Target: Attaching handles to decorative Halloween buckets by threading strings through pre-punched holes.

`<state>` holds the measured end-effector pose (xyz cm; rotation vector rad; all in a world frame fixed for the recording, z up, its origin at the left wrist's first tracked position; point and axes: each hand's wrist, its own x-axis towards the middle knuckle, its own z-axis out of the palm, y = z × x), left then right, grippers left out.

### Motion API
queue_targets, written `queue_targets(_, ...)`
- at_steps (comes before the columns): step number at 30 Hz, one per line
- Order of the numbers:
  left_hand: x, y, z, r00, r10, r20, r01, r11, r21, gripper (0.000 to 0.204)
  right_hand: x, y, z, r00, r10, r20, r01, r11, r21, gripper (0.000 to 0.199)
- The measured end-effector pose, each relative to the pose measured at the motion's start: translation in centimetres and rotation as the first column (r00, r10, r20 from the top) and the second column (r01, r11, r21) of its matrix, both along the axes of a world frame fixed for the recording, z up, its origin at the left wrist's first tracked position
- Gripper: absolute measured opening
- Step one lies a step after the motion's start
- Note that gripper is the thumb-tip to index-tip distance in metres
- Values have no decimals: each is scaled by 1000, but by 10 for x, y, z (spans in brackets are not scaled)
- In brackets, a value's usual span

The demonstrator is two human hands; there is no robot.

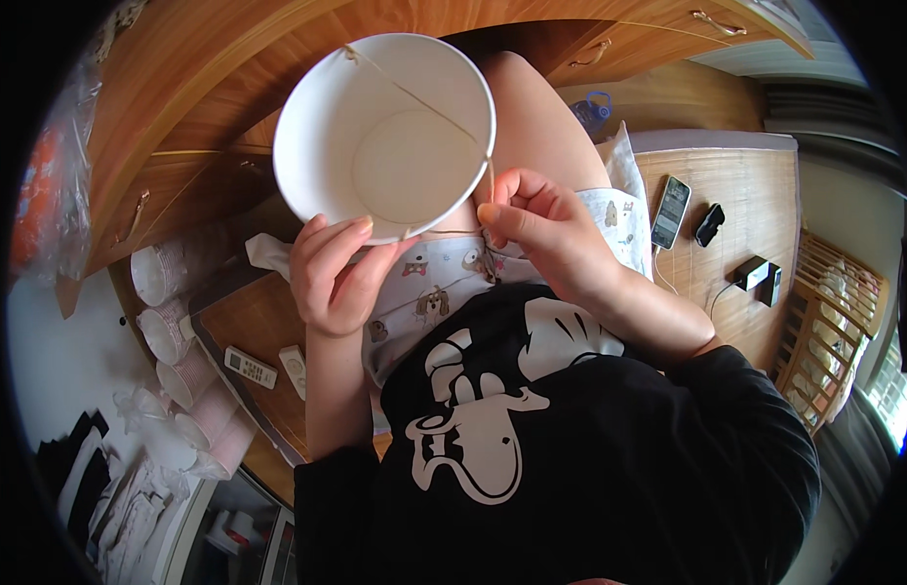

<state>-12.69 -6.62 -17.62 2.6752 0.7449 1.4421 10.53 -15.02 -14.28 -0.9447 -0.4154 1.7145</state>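
Observation:
A round white paper tub (312,127) is tilted with its mouth toward me, over my lap. A thin brown twine (414,97) crosses its opening from a knot at the far rim to the right side of the rim. My left hand (332,283) is closed on the near rim, thumb and fingers pinching the tub's edge. My right hand (556,234) is closed just right of the tub, its thumb and index finger pinching the twine where it leaves the rim. Another stretch of twine runs low between both hands. The tub's underside is hidden.
Wooden drawers (180,200) stand close in front. Stacked paper tubs (185,375) line the left, beside a remote control (251,367) and a white power strip (294,370). On the right, a phone (671,212) and a small black case (709,225) lie on a woven mat (736,175).

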Motion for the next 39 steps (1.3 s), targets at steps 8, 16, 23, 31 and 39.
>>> queue_targets(8,0,4,-7,999,-29,-15,28,999,-22,18,-3,-12,2,999,-39,-35,47,957,287,12)
queue_targets(16,0,4,-20,997,73,-9,-73,997,18,16,-2,-13,11,956,-93,278,-44,892,450,27)
queue_targets(23,-2,-18,-20,960,277,36,-278,961,4,23,6,-1,12,529,-93,843,-352,880,318,23)
queue_targets(31,5,-39,-3,987,-13,158,117,732,-672,24,3,5,1,237,-180,955,-436,858,270,23)
queue_targets(39,13,-32,16,991,-130,24,78,425,-902,10,3,10,2,38,-294,955,-632,734,251,24)
